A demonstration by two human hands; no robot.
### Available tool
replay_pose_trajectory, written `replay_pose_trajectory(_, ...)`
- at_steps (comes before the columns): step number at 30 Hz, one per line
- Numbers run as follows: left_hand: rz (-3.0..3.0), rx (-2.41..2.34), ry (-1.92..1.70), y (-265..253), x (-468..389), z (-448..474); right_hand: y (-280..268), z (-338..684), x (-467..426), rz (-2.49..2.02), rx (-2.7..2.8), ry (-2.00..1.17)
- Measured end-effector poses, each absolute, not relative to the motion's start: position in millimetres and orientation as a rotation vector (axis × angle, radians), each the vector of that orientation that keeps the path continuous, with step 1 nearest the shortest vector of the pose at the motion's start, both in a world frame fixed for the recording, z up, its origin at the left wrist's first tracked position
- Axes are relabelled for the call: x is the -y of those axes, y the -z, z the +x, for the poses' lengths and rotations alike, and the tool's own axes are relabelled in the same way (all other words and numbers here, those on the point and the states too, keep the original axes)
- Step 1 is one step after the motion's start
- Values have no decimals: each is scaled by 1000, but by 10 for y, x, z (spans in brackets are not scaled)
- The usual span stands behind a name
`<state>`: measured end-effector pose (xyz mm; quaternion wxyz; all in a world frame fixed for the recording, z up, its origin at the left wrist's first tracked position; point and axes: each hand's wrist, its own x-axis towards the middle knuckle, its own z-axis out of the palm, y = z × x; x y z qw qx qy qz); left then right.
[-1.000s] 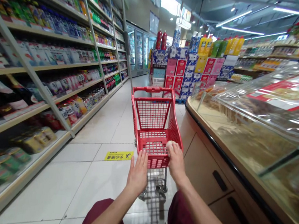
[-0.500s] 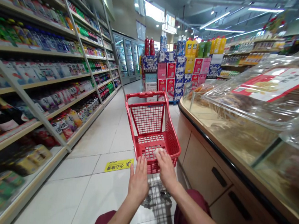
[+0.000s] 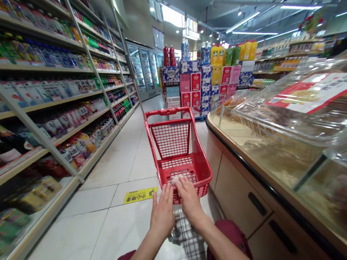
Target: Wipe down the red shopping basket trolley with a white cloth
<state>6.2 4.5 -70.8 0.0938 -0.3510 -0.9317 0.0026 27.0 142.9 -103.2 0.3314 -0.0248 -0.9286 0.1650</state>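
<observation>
Just ahead of my legs stands a red plastic shopping cart (image 3: 168, 137), its basket holding nothing that I can see. My left hand (image 3: 163, 212) lies at the near end of the basket, palm down, fingers stretched out. Whether it touches the rim I cannot tell. My right hand (image 3: 188, 198) reaches over the near rim with its fingers extended and the tips above the basket floor. A small pale patch shows at those fingertips, too unclear to name. The cart's wheels are partly hidden behind my hands.
Shelves of drinks (image 3: 50, 53) line the left side. A yellow floor sign (image 3: 140, 195) lies beside the cart. To the right runs a wooden display counter (image 3: 239, 183) with clear food boxes (image 3: 321, 96). Stacked cartons (image 3: 196, 82) stand ahead.
My right hand has shifted slightly left, closer to my left hand. The view has turned a little, so the shelves and counter sit slightly differently. Both hands remain at the cart's near end.
</observation>
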Motion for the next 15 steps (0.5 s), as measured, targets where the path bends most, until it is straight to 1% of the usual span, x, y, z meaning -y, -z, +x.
replay_pose_trajectory(5,-1004,2765,32,722,3,24,1022,334,-1826,-438,2353,-402)
replay_pose_trajectory(7,-1025,2769,24,717,0,15,1058,319,-1763,-385,2360,-396)
replay_pose_trajectory(11,-1013,2775,-23,714,9,-7,1061,261,-1475,-90,2455,-406)
replay_pose_trajectory(13,-1020,2758,-40,723,28,-14,1005,272,-1554,-148,2482,-421)
replay_pose_trajectory(15,-1024,2737,-52,733,41,-12,939,305,-1755,-346,2456,-430)
